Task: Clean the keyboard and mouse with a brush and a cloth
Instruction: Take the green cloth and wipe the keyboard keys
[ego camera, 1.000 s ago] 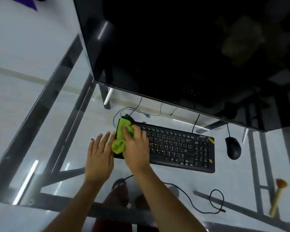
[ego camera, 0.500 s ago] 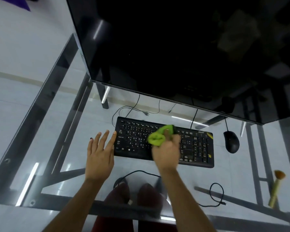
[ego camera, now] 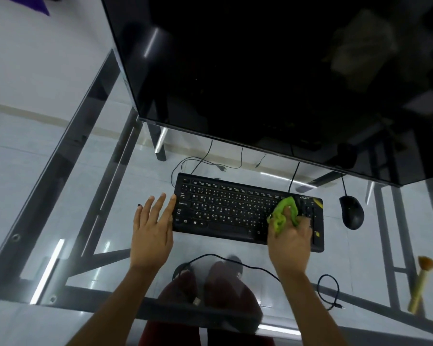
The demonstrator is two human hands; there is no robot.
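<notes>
Wiping pass in hand. Keyboard [ego camera: 235, 211]: largest item, rigid flat slab on the glass desk [ego camera: 90, 196], probably light enough to skid, so best braced at an end edge; left hand [ego camera: 152, 228] lies flat, fingers spread, touching its left end. Mouse [ego camera: 351, 212]: just right of the right hand, smooth shell, likely slippery, so grip by its sides. Brush [ego camera: 420, 287]: farther right and nearer, stiff handle. Cloth [ego camera: 284, 214]: soft, bunched, pinched by right hand [ego camera: 290, 242] over the keyboard's right part.
</notes>
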